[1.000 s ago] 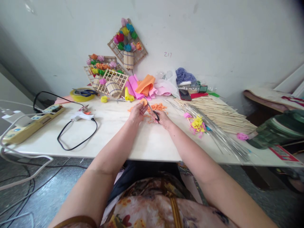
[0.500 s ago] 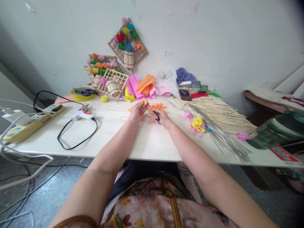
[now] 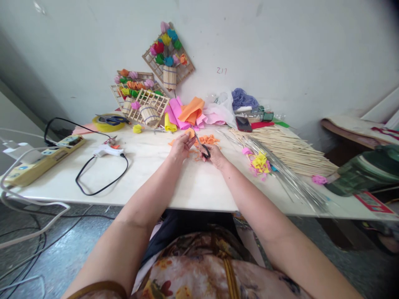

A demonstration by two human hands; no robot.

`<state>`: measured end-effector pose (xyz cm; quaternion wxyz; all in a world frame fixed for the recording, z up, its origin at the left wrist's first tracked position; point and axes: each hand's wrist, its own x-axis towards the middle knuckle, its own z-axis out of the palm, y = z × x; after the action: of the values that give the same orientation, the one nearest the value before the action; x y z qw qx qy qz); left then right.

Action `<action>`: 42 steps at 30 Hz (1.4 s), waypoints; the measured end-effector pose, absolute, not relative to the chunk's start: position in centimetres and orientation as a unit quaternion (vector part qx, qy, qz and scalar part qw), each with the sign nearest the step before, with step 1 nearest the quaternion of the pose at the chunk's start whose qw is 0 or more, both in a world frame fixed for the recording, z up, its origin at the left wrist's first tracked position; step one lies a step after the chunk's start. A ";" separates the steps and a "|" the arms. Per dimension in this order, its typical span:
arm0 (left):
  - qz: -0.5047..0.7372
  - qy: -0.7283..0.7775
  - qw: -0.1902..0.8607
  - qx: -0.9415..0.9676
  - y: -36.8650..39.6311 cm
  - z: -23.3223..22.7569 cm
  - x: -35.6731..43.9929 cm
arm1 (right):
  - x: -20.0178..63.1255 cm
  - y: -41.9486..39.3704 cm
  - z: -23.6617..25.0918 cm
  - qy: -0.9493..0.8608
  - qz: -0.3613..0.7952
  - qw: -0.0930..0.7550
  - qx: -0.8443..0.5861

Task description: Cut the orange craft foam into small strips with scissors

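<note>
My left hand (image 3: 180, 146) pinches a small orange paper piece (image 3: 189, 133) above the white table (image 3: 156, 182). My right hand (image 3: 215, 155) grips black-handled scissors (image 3: 202, 146), whose blades point up and left toward that piece. Orange paper scraps (image 3: 208, 139) lie just behind both hands.
A white glue gun (image 3: 107, 151) with a black cord and a yellow power strip (image 3: 37, 164) lie at the left. Wooden lattice frames with paper flowers (image 3: 146, 104), coloured paper sheets (image 3: 187, 112), a tape roll (image 3: 107, 123), a bundle of wooden sticks (image 3: 289, 149) and wires (image 3: 280, 170) crowd the back and right.
The hands have barely moved; the scissors have shifted slightly at the orange piece.
</note>
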<state>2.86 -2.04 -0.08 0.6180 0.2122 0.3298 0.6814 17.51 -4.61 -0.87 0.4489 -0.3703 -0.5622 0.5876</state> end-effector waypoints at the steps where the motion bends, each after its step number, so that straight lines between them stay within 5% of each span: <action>1: 0.681 0.331 0.619 0.209 -2.1 0.0 2.9 | 17.5 -4.6 -0.8 -0.564 0.586 0.449 -0.370; 42: 0.693 0.321 0.625 0.161 -2.0 0.0 3.8 | 17.0 -4.7 -0.7 -0.543 0.597 0.457 -0.372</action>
<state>3.82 -2.04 -0.03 0.6252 0.1606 0.3207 0.6932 17.04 -4.70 -0.66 0.4573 -0.3722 -0.5435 0.5974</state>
